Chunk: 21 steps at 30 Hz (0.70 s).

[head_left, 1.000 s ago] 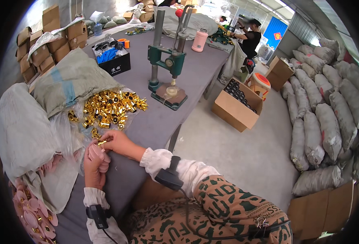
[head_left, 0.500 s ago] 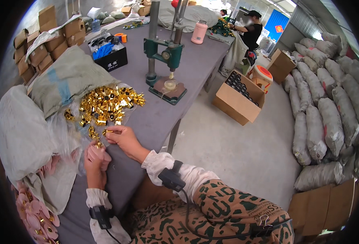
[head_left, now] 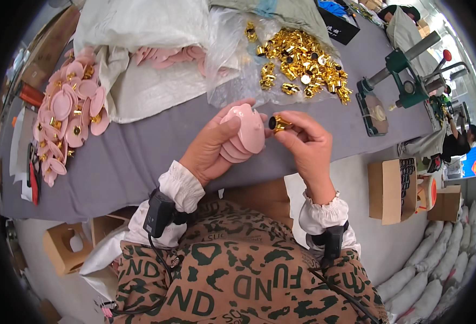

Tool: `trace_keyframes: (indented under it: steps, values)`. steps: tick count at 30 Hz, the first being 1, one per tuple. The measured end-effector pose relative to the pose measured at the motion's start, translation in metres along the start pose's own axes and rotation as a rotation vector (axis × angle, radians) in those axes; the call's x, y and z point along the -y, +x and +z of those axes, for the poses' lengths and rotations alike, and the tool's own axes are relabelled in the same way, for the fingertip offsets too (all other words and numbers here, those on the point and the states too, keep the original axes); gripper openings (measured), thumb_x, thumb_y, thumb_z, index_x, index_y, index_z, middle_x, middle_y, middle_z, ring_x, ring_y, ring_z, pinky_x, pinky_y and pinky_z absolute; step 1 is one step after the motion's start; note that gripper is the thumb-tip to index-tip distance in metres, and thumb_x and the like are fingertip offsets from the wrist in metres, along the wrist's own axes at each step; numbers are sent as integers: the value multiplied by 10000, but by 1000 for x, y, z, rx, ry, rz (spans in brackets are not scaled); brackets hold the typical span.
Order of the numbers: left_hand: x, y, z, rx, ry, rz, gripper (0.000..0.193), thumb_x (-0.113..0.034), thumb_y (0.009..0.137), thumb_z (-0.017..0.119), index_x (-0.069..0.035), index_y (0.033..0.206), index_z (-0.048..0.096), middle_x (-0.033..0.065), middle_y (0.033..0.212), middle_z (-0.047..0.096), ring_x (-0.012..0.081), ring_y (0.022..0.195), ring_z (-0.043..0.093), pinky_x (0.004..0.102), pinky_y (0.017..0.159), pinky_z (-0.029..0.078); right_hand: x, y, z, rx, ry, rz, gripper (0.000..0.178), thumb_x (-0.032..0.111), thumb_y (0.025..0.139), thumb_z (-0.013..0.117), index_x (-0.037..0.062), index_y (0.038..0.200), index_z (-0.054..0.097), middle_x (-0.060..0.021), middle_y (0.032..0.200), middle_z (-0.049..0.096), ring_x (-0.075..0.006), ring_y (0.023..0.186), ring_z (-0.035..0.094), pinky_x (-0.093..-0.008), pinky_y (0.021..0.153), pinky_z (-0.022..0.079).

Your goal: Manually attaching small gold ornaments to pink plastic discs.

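A small stack of pink plastic discs (head_left: 250,132) is gripped in my left hand (head_left: 204,147), its thumb lying over their faces. Between the thumb and fingers of my right hand (head_left: 312,148) is a shiny gold metal fitting (head_left: 283,124) with a dark round end. That dark end points toward the discs, close beside them but apart. Beyond my hands, a pile of similar gold fittings (head_left: 305,62) spreads over clear plastic. On the left lies a heap of pink discs (head_left: 62,105), several of them with gold fittings attached.
More pink pieces (head_left: 168,55) show in the mouth of a white woven sack (head_left: 141,24). Red-handled pliers (head_left: 33,175) lie at the table's left end. A green hand press (head_left: 402,78) stands on the right. Below it, on the floor, is a cardboard box (head_left: 385,191) of black parts.
My view has turned left. My hands have moved from the gold fittings to the table's front edge. Pink discs are now in my left hand; a gold fitting is in my right.
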<state>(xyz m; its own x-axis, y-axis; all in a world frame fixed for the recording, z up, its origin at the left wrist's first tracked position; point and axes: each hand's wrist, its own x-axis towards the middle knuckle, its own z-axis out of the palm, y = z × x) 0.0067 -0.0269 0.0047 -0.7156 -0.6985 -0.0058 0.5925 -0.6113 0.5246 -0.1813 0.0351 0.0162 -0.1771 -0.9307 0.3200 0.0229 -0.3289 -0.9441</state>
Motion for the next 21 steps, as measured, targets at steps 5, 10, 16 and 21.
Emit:
trace_keyframes:
  steps: [5,10,16,21]
  values:
    - [-1,-11,-2,-23,57,-41,595,-266,893,687,-27,1349,389,119,1165,568,215,1022,615,320,890,522,13,2,2,203,-528,-268,299,-24,780,725,50,1068,697,-100,1050,674,-171,910,664,-281,731,552]
    - [-4,-12,-5,-30,165,-77,560,-280,905,679,-28,1327,410,86,1106,565,173,1001,607,276,831,521,12,-1,1,282,-679,-399,291,-10,766,738,45,1049,701,-101,1056,673,-197,870,675,-283,732,550]
    - [-7,-15,-11,-42,84,-139,519,-241,894,677,-45,1310,436,79,1127,576,166,993,612,296,837,540,12,-5,11,175,-241,206,271,-4,754,740,34,1018,690,-104,1030,674,-234,838,681,-289,723,547]
    - [-14,-31,-11,-97,309,-118,502,-134,877,698,-79,1309,447,37,1032,574,102,805,572,235,672,497,13,-9,25,337,-801,-372,252,7,781,735,15,1026,677,-108,941,678,-203,807,678,-267,670,535]
